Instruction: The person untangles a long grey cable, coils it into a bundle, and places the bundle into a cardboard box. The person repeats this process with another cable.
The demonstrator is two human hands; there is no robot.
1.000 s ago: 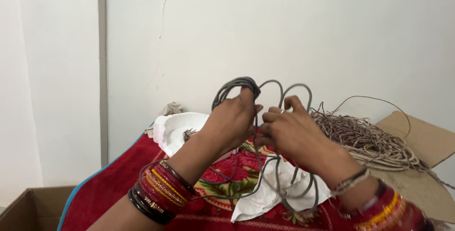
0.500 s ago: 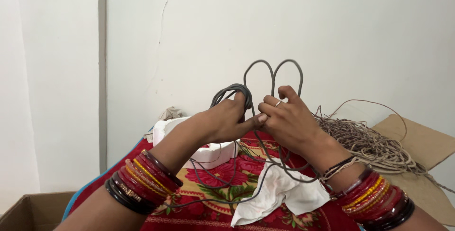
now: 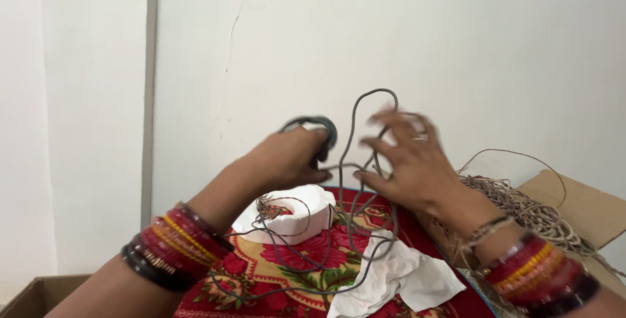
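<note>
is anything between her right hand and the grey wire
Nothing visible. The right hand is already in among the loops of the grey wire, fingers spread and blurred. The left hand has its grip closed on the wound bundle of it.

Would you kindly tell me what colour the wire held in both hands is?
The wire is grey, clearest in the head view against the white wall.

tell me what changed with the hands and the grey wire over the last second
The right hand has opened its fingers and let go of the two upright loops, which have slumped into one loose loop of grey wire. The left hand still grips the wound coil. The white bowl, white cloth and brown cord pile lie as before.
</note>
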